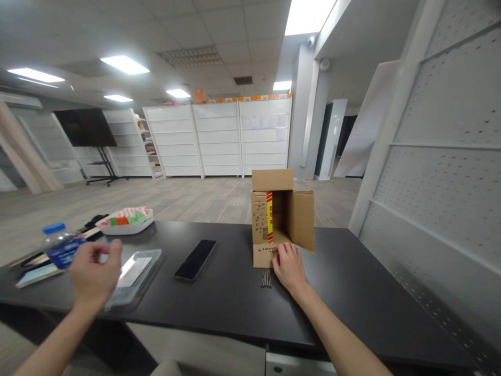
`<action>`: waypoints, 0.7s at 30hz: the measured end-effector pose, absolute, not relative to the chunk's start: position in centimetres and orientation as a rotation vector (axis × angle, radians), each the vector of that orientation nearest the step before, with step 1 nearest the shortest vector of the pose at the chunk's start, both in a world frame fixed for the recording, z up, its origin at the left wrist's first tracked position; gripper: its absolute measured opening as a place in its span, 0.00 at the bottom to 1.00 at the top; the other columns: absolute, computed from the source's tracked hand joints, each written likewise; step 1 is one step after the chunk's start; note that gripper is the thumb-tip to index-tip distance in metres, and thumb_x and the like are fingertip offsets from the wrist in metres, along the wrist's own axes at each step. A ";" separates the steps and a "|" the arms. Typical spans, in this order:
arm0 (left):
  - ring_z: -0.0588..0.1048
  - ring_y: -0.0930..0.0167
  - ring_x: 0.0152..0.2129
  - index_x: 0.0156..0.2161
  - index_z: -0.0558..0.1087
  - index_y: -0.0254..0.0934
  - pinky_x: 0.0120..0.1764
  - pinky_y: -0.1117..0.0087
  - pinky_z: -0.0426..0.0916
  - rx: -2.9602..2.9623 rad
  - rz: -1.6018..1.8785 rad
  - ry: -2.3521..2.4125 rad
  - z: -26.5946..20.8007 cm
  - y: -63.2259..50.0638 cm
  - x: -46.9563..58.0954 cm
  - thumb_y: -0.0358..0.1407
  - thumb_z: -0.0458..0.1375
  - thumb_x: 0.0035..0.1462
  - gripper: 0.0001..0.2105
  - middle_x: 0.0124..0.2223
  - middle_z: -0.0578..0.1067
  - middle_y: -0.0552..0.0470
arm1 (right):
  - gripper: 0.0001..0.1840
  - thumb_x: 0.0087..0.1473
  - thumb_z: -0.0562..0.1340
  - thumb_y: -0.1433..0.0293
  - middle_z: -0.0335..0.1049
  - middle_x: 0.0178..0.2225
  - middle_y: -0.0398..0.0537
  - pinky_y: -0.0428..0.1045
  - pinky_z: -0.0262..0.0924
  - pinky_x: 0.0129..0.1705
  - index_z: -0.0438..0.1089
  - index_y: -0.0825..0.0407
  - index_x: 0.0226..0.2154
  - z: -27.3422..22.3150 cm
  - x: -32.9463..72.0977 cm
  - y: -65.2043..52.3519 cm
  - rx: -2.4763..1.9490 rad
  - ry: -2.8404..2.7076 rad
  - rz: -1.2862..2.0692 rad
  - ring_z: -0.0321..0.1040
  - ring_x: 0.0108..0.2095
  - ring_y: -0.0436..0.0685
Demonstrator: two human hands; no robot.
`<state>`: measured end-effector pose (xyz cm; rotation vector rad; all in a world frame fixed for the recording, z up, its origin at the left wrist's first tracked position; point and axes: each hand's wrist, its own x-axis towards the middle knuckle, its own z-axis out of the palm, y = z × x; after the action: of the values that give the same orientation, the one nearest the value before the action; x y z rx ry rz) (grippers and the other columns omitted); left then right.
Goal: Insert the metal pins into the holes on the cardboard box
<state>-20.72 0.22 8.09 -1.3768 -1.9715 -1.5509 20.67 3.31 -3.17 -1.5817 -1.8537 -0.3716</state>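
Observation:
My right hand (289, 265) is at the lower flap of an open cardboard box (261, 216), with its fingers drawn together against the flap's right part. Whatever is between those fingertips is hidden. Small dark holes run in a row along this flap, and several metal screws or nails (266, 279) lie side by side just below it. On the left, my left hand (96, 271) is raised with curled fingers, slightly blurred; I cannot make out anything in it. It overlaps a clear plastic case (136, 277) and a blue-capped bottle (58, 248) in the view.
A dark phone (195, 259) lies mid-desk on the black table (219, 303). A white basket (133, 224) with colourful packets stands at the back left, near a pale booklet or box (37, 275). A white perforated panel (438, 209) rises along the right side.

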 end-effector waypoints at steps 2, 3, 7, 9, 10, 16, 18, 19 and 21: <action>0.59 0.75 0.22 0.23 0.58 0.38 0.30 0.73 0.55 -1.548 -1.510 -1.883 6.8 0.2 -16.8 0.42 0.54 0.51 0.12 0.23 0.58 0.58 | 0.05 0.54 0.54 0.75 0.64 0.35 0.50 0.51 0.49 0.42 0.64 0.52 0.33 -3.3 20.6 3.5 -1.590 -1.849 -0.382 0.57 0.40 0.59; 0.59 0.75 0.22 0.22 0.57 0.38 0.30 0.73 0.56 -1.635 -1.519 -1.847 5.9 0.1 -14.8 0.42 0.54 0.52 0.14 0.22 0.58 0.58 | 0.05 0.54 0.54 0.74 0.64 0.36 0.50 0.51 0.48 0.42 0.64 0.52 0.34 -3.3 20.6 3.6 -1.594 -1.843 -0.384 0.57 0.40 0.59; 0.59 0.75 0.20 0.20 0.54 0.39 0.28 0.73 0.56 -2.004 -1.566 -1.762 2.6 0.5 -6.6 0.39 0.52 0.54 0.16 0.21 0.58 0.58 | 0.06 0.55 0.53 0.74 0.64 0.38 0.51 0.52 0.48 0.43 0.64 0.53 0.36 -3.2 20.7 3.6 -1.614 -1.811 -0.398 0.57 0.41 0.59; 0.60 0.75 0.21 0.20 0.52 0.39 0.28 0.73 0.56 -2.143 -1.553 -1.725 1.5 1.2 -3.0 0.38 0.50 0.56 0.16 0.21 0.58 0.57 | 0.07 0.55 0.53 0.73 0.64 0.38 0.52 0.52 0.48 0.44 0.64 0.53 0.37 -3.2 20.7 3.5 -1.617 -1.805 -0.404 0.56 0.42 0.60; 0.60 0.75 0.21 0.20 0.52 0.39 0.29 0.73 0.56 -2.198 -1.516 -1.724 1.1 1.7 -1.4 0.37 0.49 0.56 0.15 0.21 0.58 0.57 | 0.07 0.55 0.54 0.73 0.64 0.39 0.52 0.52 0.48 0.44 0.65 0.53 0.37 -3.1 20.7 3.4 -1.618 -1.808 -0.404 0.56 0.42 0.60; 0.62 0.73 0.21 0.20 0.52 0.39 0.29 0.70 0.53 -2.337 -1.205 -1.809 -1.0 5.1 4.4 0.31 0.48 0.54 0.13 0.21 0.62 0.55 | 0.08 0.55 0.53 0.73 0.64 0.40 0.52 0.52 0.49 0.44 0.65 0.52 0.37 -3.2 20.7 3.4 -1.626 -1.815 -0.406 0.57 0.42 0.59; 0.62 0.73 0.21 0.20 0.55 0.39 0.28 0.69 0.51 -2.320 -1.162 -1.881 -1.6 5.7 5.0 0.31 0.48 0.54 0.12 0.22 0.64 0.54 | 0.08 0.55 0.53 0.73 0.64 0.40 0.52 0.52 0.49 0.44 0.65 0.52 0.37 -3.2 20.7 3.4 -1.618 -1.811 -0.398 0.57 0.42 0.60; 0.63 0.73 0.21 0.20 0.56 0.38 0.27 0.69 0.51 -2.313 -1.139 -1.907 -1.8 5.8 5.1 0.31 0.47 0.55 0.12 0.22 0.65 0.54 | 0.08 0.55 0.53 0.73 0.64 0.40 0.52 0.52 0.48 0.44 0.65 0.52 0.37 -3.2 20.7 3.5 -1.617 -1.809 -0.391 0.57 0.43 0.60; 0.65 0.73 0.21 0.21 0.59 0.38 0.27 0.69 0.50 -2.288 -1.094 -1.939 -2.1 5.9 5.2 0.32 0.47 0.56 0.12 0.23 0.67 0.53 | 0.07 0.55 0.52 0.73 0.64 0.40 0.52 0.52 0.48 0.44 0.64 0.52 0.37 -3.1 20.7 3.5 -1.622 -1.806 -0.379 0.57 0.42 0.60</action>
<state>5.20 5.88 -2.07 -2.2879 -1.9389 -1.0940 20.68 3.46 -3.11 -1.6218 -1.8057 -0.3788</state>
